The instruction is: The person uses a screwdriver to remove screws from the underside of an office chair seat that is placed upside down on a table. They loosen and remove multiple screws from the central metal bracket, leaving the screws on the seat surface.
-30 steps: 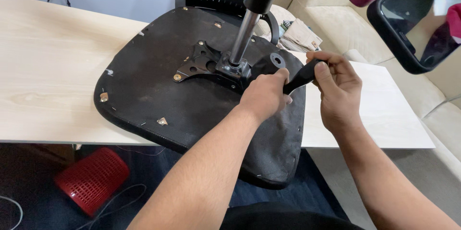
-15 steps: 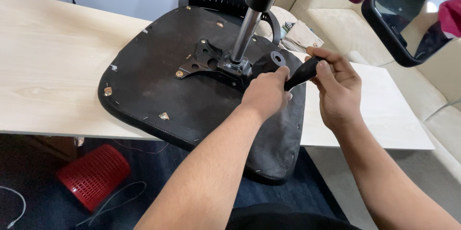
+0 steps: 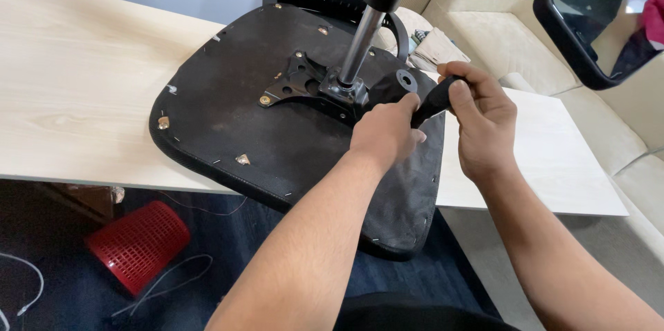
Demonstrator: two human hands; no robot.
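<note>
Upturned black chair seat [image 3: 228,113] flat on pale wood worktop [image 3: 76,75], gas cylinder [image 3: 360,47] upright at centre. Right hand [image 3: 477,120] wrapped around black lever [image 3: 430,104] beside metal plate [image 3: 304,82]. Left hand [image 3: 384,134] curled at lever base, grip unclear.

Both hands, left hand [image 3: 385,134] and right hand [image 3: 481,123], clenched close together.

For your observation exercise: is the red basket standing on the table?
No, the red basket lies on the dark floor below the table edge, left of the person's arms.
</note>
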